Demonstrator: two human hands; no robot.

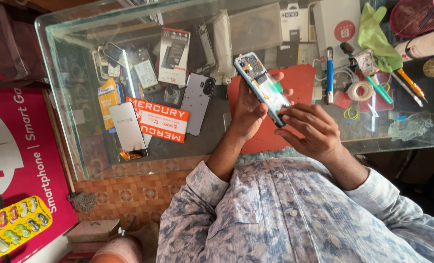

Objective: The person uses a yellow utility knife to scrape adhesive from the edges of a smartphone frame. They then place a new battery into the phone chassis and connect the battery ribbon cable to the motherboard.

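The person's left hand [248, 109] is cradling an opened blue smartphone [263, 87] tilted above the red work mat [302, 80] on the glass counter [105, 160], steadying it face-down so the right hand's [309, 129] fingertips are pinching its lower edge.

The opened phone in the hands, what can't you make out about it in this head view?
- Phone: lower end hidden behind right hand.
- Its inner parts: too small to name.
- Left hand: palm hidden behind the phone.
- Red basket: cut off by the top edge.
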